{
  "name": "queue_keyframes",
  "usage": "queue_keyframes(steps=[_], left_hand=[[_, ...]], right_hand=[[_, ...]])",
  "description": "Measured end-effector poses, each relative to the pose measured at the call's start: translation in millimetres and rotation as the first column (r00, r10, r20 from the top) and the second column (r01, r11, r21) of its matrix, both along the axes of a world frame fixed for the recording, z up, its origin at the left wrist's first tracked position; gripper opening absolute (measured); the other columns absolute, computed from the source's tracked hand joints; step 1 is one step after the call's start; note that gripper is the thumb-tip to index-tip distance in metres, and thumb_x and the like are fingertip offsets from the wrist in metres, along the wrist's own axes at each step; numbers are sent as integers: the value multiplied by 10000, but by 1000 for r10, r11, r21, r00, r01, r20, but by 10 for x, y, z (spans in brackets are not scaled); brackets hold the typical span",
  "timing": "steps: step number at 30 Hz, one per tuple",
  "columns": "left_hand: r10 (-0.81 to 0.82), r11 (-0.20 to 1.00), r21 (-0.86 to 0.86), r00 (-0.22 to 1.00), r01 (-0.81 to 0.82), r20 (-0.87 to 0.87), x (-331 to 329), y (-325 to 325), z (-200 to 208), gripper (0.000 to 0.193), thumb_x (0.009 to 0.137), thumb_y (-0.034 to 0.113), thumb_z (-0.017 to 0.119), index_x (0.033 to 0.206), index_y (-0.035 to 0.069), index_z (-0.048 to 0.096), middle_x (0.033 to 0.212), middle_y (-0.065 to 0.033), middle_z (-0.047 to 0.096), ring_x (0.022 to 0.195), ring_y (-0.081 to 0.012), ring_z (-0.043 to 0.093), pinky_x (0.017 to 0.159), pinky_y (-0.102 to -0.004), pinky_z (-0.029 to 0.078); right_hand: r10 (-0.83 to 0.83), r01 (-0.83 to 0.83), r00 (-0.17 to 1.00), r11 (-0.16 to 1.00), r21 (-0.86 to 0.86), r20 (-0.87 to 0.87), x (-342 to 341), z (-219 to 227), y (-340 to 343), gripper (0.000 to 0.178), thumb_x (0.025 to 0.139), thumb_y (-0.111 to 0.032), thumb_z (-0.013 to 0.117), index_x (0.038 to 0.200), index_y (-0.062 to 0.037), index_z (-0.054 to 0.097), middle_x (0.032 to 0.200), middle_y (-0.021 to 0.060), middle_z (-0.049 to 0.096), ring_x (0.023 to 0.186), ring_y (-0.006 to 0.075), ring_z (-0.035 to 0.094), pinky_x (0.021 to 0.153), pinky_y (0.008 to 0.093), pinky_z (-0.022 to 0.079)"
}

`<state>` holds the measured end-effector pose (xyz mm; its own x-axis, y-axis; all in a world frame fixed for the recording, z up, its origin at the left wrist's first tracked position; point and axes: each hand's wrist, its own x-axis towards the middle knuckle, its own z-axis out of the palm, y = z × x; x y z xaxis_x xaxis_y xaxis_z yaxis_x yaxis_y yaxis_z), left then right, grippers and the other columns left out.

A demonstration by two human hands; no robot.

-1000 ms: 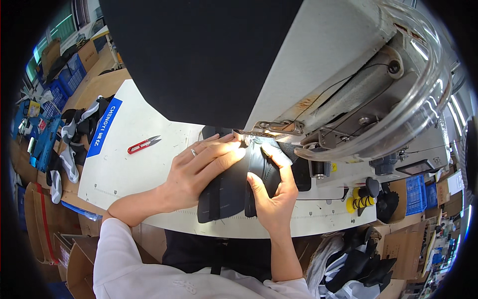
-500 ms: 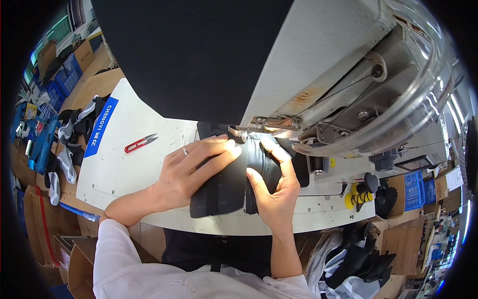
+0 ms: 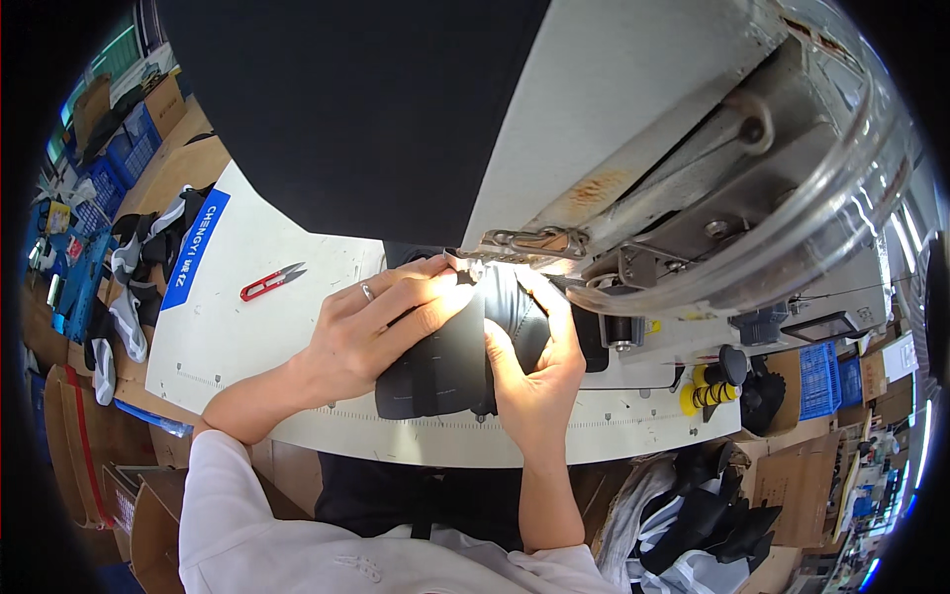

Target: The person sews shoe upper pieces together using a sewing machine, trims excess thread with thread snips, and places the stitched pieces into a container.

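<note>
A sewing machine fills the top of the view, its presser foot area lit brightly. Under it lies a black, leather-like piece, with a shinier part bearing a stitched line on its right. My left hand, a ring on one finger, presses its closely held fingers onto the black piece, fingertips beside the presser foot. On the other side, my right hand grips the shiny part between thumb and forefinger. Red-handled thread snips lie apart from both hands on the white table.
Black-and-white cut pieces lie left of the table. Yellow thread spools stand at its right edge. A carton and a heap of black and white pieces are at lower right. A clear guard curves beside the machine head.
The black piece has moved slightly away from me under the machine, both hands going with it. The light at the presser foot looks brighter. The whole view has shifted a little.
</note>
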<state>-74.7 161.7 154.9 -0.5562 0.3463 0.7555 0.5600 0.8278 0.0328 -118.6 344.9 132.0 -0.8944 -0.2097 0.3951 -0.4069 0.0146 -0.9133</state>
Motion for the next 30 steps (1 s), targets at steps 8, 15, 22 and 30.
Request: queue_keyframes(steps=[8, 15, 22, 30], left_hand=[[-60, 997, 47, 995, 64, -86, 96, 37, -35, 357, 672, 97, 656, 1016, 25, 718, 889, -71, 656, 857, -223, 689, 616, -277, 573], [-66, 998, -12, 993, 65, -100, 58, -21, -104, 367, 678, 97, 648, 1033, 29, 715, 897, -65, 648, 863, -218, 688, 622, -276, 574], [-42, 998, -46, 997, 39, -69, 20, -58, -130, 376, 669, 67, 641, 1037, 38, 709, 950, -53, 643, 889, -216, 686, 666, -286, 582], [-101, 995, -11, 994, 101, -32, -56, -68, -79, 359, 654, 37, 652, 1011, 31, 692, 971, -56, 647, 938, -214, 670, 741, -318, 598]], right_hand=[[3, -3, 1000, 1000, -2, 14, -3, -36, -13, 297, 819, 15, 707, 1078, 37, 564, 923, 85, 595, 833, 127, 531, 742, 284, 417], [9, -8, 1000, 1000, -11, 24, -7, -31, -40, 392, 810, 48, 695, 1170, 43, 540, 1036, 114, 604, 941, 150, 560, 834, 292, 440], [8, -8, 999, 1000, -11, 40, -11, 3, -45, 490, 802, 80, 683, 1262, 49, 516, 1149, 143, 613, 1048, 173, 590, 926, 300, 463], [-35, 34, 998, 999, 26, 47, -92, -111, -28, 518, 810, 100, 677, 1292, 40, 497, 1034, 119, 665, 868, 104, 635, 728, 206, 506]])
